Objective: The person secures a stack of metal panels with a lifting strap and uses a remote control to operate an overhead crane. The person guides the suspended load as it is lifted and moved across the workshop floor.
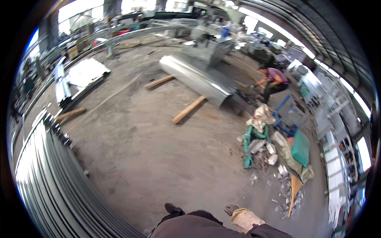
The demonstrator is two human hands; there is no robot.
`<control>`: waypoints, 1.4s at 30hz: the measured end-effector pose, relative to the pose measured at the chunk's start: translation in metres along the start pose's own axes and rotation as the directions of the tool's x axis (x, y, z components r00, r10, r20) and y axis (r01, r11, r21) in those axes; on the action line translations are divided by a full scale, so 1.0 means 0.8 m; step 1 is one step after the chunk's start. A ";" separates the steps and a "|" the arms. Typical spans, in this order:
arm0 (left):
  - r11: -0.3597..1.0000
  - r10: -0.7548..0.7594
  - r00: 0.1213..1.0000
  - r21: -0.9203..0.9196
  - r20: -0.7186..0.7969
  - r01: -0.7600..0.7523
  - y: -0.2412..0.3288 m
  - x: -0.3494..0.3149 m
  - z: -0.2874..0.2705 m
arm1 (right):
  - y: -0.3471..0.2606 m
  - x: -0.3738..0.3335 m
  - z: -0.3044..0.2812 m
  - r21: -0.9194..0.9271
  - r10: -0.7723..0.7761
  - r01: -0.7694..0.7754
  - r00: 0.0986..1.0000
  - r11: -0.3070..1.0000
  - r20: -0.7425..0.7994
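The wearer stood in dark clothing, one black shoe (173,209) poking out ahead of the body. The right hand (230,209), dark grey to my eye, hung low over the bare floor (158,158), a loose beige cuff (247,220) around its wrist. Its fingers looked partly curled, but they were too small and blurred for me to tell how far open they were; I made out nothing held. The left hand was out of sight, so I could not tell what its fingers did.

Close by on the left lay a big stack of long grey metal lengths (59,178). Nearest the right hand, off to its right and well apart from it, pale scraps (286,200) littered the floor, with a tapering tan thing (294,189) among them. Just past that, a green container (301,148) leaned beside a drab sack (289,154).

Farther on, a wooden beam (189,110) stuck out toward us from a long, shiny metal bundle (194,75), with a second beam (159,81) to its left. A blue-framed cart (282,115) stood on the right. Beyond it a co-worker (274,79) in a purplish top bent low, arms reaching down. Bright windows (137,5) lined the far wall.
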State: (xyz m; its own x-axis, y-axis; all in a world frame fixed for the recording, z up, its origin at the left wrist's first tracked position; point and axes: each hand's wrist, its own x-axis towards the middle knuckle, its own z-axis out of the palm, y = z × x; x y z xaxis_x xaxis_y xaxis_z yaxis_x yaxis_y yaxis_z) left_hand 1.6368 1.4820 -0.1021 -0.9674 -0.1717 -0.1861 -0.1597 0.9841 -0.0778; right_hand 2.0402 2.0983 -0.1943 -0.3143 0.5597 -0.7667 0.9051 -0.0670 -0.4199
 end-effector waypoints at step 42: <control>0.803 -0.432 0.804 -0.580 -0.409 0.136 0.309 1.670 -0.380 | -1.943 0.851 0.491 -0.260 -0.064 0.208 0.879 0.943 0.473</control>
State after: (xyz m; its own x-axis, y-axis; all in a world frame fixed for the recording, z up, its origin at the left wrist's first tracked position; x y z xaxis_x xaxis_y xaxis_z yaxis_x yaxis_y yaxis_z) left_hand 0.2450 1.5099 -0.0724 -0.7891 -0.5443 0.2846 -0.3741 0.7934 0.4801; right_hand 0.3066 2.2592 -0.2542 -0.4693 0.1058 -0.8767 0.8624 0.2681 -0.4293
